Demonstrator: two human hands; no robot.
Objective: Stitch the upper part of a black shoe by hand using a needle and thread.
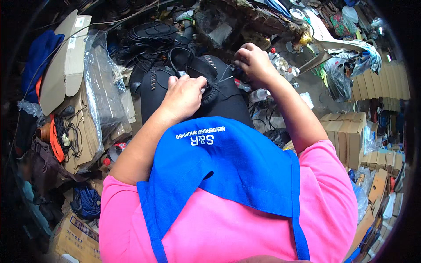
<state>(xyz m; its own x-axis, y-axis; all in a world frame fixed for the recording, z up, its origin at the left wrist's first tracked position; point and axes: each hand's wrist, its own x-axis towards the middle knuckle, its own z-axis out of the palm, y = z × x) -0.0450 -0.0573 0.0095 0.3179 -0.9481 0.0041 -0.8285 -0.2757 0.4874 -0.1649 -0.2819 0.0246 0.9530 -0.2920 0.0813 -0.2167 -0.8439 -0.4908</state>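
Observation:
On my lap, between my dark-clad knees, sits a black shoe (199, 65) with a thick dark edge. My left hand (183, 94) is closed on its near left side, the thumb and fingers pressed against it. Off to the right and slightly farther away, my right hand (254, 63) is curled closed around something dark, mostly hidden by the fingers. A thin pale line (226, 79) shows between the shoe and that hand; whether it is thread or a metal shaft I cannot tell. Loose black cords trail from the shoe over my right thigh.
A heap of black cords or straps (151, 37) lies beyond my knees. Several small bottles (259, 95) stand to the right. Flattened cardboard and clear plastic (105, 83) lean at the left; cardboard boxes (348, 136) are stacked at the right. A blue apron (223, 162) covers my front.

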